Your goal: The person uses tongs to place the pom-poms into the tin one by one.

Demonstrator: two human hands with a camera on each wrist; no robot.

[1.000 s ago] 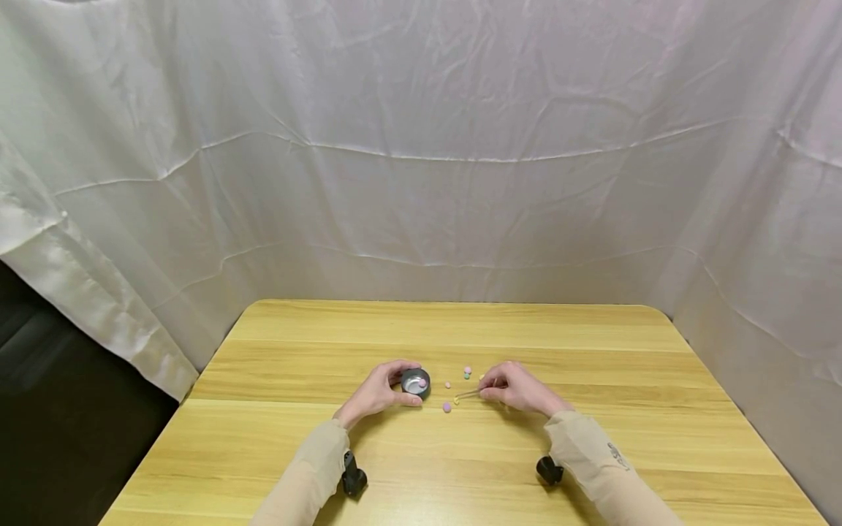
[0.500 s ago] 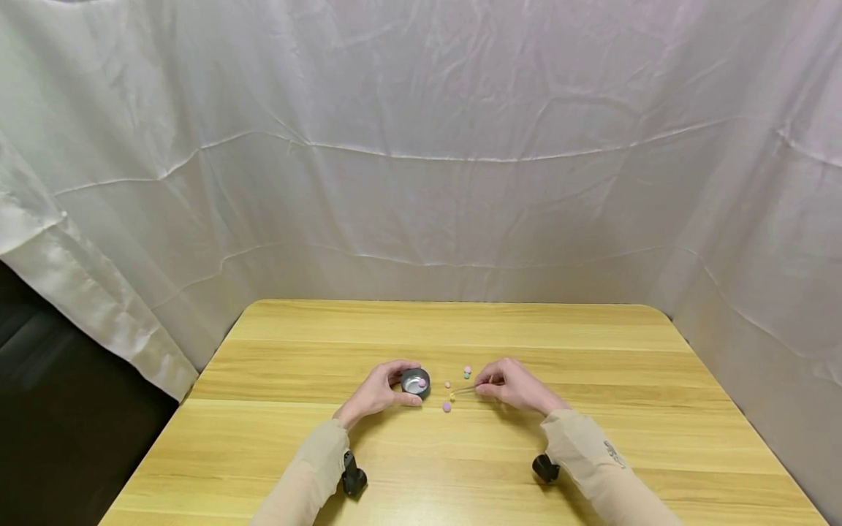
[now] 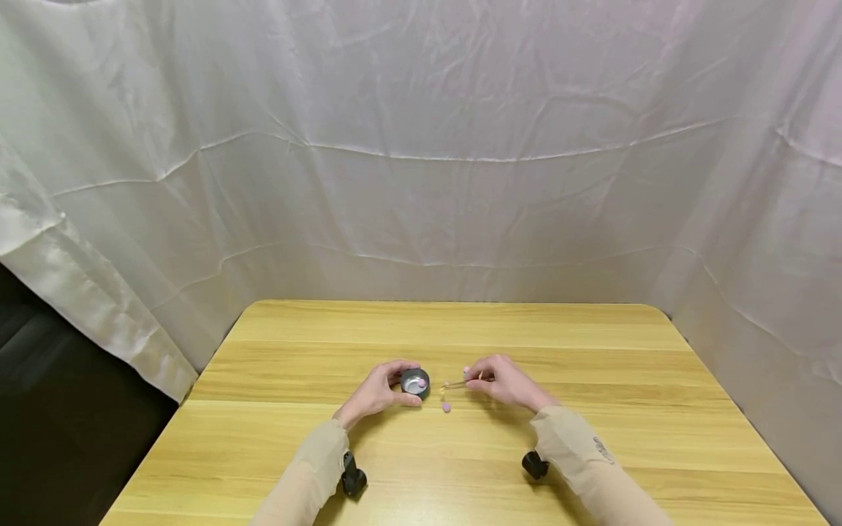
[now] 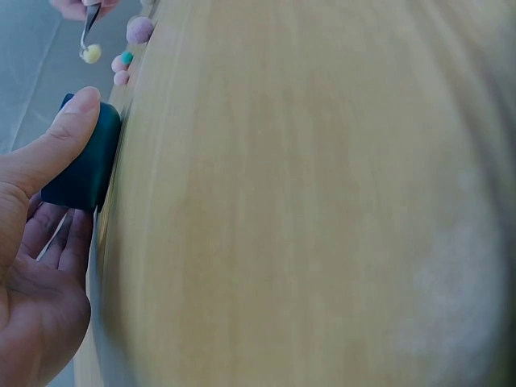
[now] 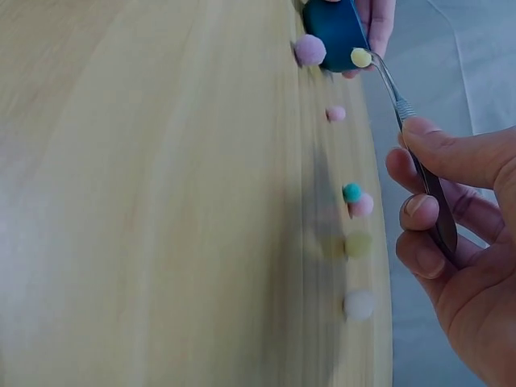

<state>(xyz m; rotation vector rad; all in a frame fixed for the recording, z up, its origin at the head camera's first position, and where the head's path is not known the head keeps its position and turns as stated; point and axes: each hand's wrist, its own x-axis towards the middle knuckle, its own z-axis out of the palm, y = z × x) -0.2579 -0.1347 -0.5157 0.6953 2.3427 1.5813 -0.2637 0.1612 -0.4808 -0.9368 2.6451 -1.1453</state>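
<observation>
In the head view my left hand [image 3: 376, 392] curls thumb and fingers around a small dark round bowl [image 3: 410, 386] with a shiny inside. One pinkish-purple pompom [image 3: 422, 383] lies in it. My right hand [image 3: 503, 383] holds curved metal tweezers [image 5: 431, 189] between thumb and fingers. Their tips pinch a yellow pompom [image 5: 361, 57], raised above the table just right of the bowl. On the table beneath are a purple pompom [image 5: 310, 50] and a small pink pompom [image 5: 336, 114]. Closer to the right hand, a teal pompom [image 5: 351, 193] touches a pink one [image 5: 362, 205].
Another yellow pompom [image 5: 358, 244] and a white pompom [image 5: 359, 305] lie further right, hidden by the right hand in the head view. The wooden table [image 3: 427, 467] meets a pale curtain [image 3: 427, 183] at the back. Something black [image 3: 52, 409] stands at the left.
My right hand has moved left, and the tweezers have lifted the yellow pompom from the table toward the bowl. The left hand and the bowl stay where they were.
</observation>
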